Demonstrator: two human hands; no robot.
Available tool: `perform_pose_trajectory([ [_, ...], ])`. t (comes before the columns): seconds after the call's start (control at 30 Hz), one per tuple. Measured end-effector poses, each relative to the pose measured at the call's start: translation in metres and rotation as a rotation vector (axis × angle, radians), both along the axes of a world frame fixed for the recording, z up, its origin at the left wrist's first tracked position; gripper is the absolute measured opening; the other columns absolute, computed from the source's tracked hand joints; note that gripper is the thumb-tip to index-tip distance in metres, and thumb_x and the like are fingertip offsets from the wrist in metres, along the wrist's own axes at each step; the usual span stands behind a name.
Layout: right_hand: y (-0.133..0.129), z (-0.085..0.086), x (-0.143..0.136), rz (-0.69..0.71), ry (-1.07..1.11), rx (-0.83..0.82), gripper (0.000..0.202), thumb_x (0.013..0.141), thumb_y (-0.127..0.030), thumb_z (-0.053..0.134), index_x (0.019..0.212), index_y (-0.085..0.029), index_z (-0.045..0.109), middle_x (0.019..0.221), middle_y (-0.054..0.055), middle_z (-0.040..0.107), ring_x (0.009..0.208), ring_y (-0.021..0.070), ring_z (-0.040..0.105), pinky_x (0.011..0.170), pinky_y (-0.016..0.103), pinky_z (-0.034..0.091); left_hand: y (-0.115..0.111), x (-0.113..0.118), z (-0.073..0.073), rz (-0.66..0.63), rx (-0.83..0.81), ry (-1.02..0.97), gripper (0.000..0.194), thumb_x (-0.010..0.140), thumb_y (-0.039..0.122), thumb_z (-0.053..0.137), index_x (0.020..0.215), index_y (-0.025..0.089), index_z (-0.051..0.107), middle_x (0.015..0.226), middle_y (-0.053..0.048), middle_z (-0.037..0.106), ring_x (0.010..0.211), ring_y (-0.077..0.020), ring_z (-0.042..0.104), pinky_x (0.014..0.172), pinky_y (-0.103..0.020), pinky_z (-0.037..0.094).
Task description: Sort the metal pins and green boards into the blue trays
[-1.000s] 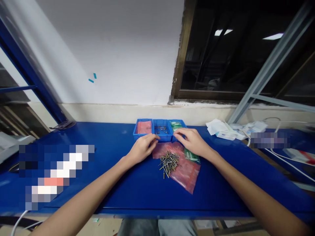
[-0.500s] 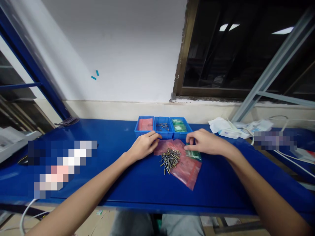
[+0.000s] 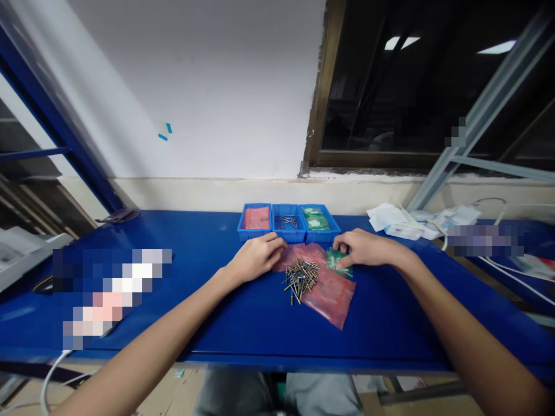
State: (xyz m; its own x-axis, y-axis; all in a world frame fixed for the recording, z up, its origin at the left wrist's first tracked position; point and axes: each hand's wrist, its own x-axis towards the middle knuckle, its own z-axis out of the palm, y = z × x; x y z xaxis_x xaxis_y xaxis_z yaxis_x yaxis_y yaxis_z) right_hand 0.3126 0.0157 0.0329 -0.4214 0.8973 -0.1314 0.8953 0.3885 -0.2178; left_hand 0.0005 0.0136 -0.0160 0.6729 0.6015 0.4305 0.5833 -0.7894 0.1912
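Observation:
A pile of metal pins or rivets [image 3: 300, 279] lies on the blue table, partly over pink plastic bags [image 3: 333, 296]. My left hand [image 3: 258, 256] rests at the left edge of the pink plastic, its fingers curled; what they hold, if anything, is hidden. On the right, my right hand [image 3: 358, 248] has its fingers curled at a small green bag [image 3: 336, 261] with pale contents, pinching its edge. Behind the hands stand three blue bins: the left one [image 3: 255, 234] holds pink bags, the middle one [image 3: 288, 234] loose pins, the right one [image 3: 323, 234] green bags.
White plastic packets [image 3: 396, 221] and cables lie at the table's back right. A blurred-out object [image 3: 113, 297] lies on the left part of the blue table [image 3: 208, 341]. Metal frame posts stand at both sides, with a wall and a window behind.
My right hand has shifted slightly, and more of the green bag shows, now turned and drawn up nearer the fingers. My left hand has moved slightly right.

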Motion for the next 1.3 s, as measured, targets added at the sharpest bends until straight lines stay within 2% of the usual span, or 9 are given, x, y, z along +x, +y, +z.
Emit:
perform_pose_trajectory([
  [0.17, 0.000, 0.000, -0.001, 0.046, 0.025, -0.020, 0.039, 0.073, -0.041, 0.074, 0.106, -0.020, 0.072, 0.089, 0.006, 0.070, 0.078, 0.0215, 0.064, 0.065, 0.029, 0.046, 0.001, 0.001, -0.002, 0.030, -0.040, 0.083, 0.028, 0.100, 0.030, 0.045, 0.114, 0.018, 0.066, 0.111, -0.009, 0.059, 0.091, -0.0197, 0.065, 0.085, -0.033, 0.053],
  [0.37, -0.008, 0.009, -0.018, 0.081, 0.150, 0.231, 0.031, 0.088, -0.039, 0.062, 0.109, -0.018, 0.070, 0.093, 0.008, 0.071, 0.087, 0.0230, 0.065, 0.077, 0.033, 0.048, 0.001, 0.003, -0.009, 0.142, -0.068, 0.115, 0.046, 0.097, 0.039, 0.049, 0.136, 0.015, 0.053, 0.118, -0.014, 0.057, 0.091, -0.0241, 0.066, 0.084, -0.038, 0.054],
  [0.57, -0.030, -0.002, -0.061, 0.310, 0.190, 0.296, 0.022, 0.096, -0.037, 0.055, 0.104, -0.020, 0.068, 0.098, 0.007, 0.069, 0.091, 0.0213, 0.063, 0.082, 0.033, 0.047, 0.005, 0.003, -0.011, 0.169, -0.123, 0.070, 0.045, 0.091, 0.040, 0.058, 0.127, 0.013, 0.058, 0.110, -0.015, 0.062, 0.093, -0.0272, 0.066, 0.083, -0.038, 0.053],
  [0.63, -0.035, -0.011, -0.071, 0.337, 0.152, 0.327, 0.024, 0.097, -0.039, 0.054, 0.103, -0.020, 0.067, 0.097, 0.008, 0.067, 0.093, 0.0227, 0.062, 0.082, 0.034, 0.047, 0.007, 0.002, -0.011, 0.212, -0.139, 0.037, 0.046, 0.086, 0.040, 0.065, 0.122, 0.013, 0.060, 0.104, -0.014, 0.064, 0.088, -0.0272, 0.065, 0.077, -0.037, 0.053],
  [0.83, -0.038, -0.028, -0.080, 0.366, 0.079, 0.407, 0.027, 0.099, -0.040, 0.051, 0.110, -0.020, 0.065, 0.106, 0.010, 0.065, 0.099, 0.0249, 0.061, 0.083, 0.036, 0.048, 0.002, 0.005, -0.004, 0.264, -0.124, -0.020, 0.024, 0.079, 0.034, 0.070, 0.096, 0.018, 0.063, 0.090, -0.007, 0.063, 0.077, -0.0218, 0.061, 0.063, -0.030, 0.046],
  [0.93, -0.037, -0.031, -0.080, 0.378, 0.084, 0.416, 0.027, 0.101, -0.038, 0.048, 0.110, -0.021, 0.066, 0.108, 0.010, 0.065, 0.101, 0.0248, 0.061, 0.084, 0.037, 0.048, -0.004, 0.007, 0.002, 0.233, -0.160, -0.093, 0.019, 0.077, 0.025, 0.067, 0.092, 0.019, 0.057, 0.087, -0.003, 0.062, 0.073, -0.0189, 0.057, 0.061, -0.027, 0.041],
  [1.07, -0.036, -0.029, -0.081, 0.377, 0.097, 0.388, 0.026, 0.100, -0.037, 0.050, 0.099, -0.020, 0.069, 0.096, 0.008, 0.064, 0.091, 0.0225, 0.061, 0.080, 0.035, 0.048, -0.007, 0.009, 0.008, 0.118, -0.270, -0.287, 0.013, 0.079, 0.014, 0.058, 0.090, 0.019, 0.053, 0.074, 0.003, 0.059, 0.064, -0.0139, 0.052, 0.060, -0.025, 0.037],
  [1.2, -0.036, -0.029, -0.082, 0.389, 0.120, 0.372, 0.028, 0.101, -0.036, 0.049, 0.095, -0.019, 0.071, 0.092, 0.007, 0.065, 0.088, 0.0216, 0.061, 0.080, 0.034, 0.047, -0.007, 0.010, 0.014, 0.121, -0.248, -0.488, 0.006, 0.086, 0.020, 0.055, 0.091, 0.017, 0.056, 0.077, 0.002, 0.060, 0.068, -0.0127, 0.052, 0.065, -0.025, 0.040],
  [1.3, -0.035, -0.029, -0.082, 0.388, 0.152, 0.359, 0.031, 0.101, -0.040, 0.047, 0.097, -0.020, 0.070, 0.092, 0.007, 0.066, 0.090, 0.0220, 0.062, 0.081, 0.034, 0.047, -0.006, 0.009, 0.019, 0.131, -0.205, -0.596, 0.010, 0.090, 0.024, 0.053, 0.092, 0.016, 0.058, 0.082, -0.001, 0.061, 0.072, -0.0130, 0.052, 0.067, -0.025, 0.042],
])
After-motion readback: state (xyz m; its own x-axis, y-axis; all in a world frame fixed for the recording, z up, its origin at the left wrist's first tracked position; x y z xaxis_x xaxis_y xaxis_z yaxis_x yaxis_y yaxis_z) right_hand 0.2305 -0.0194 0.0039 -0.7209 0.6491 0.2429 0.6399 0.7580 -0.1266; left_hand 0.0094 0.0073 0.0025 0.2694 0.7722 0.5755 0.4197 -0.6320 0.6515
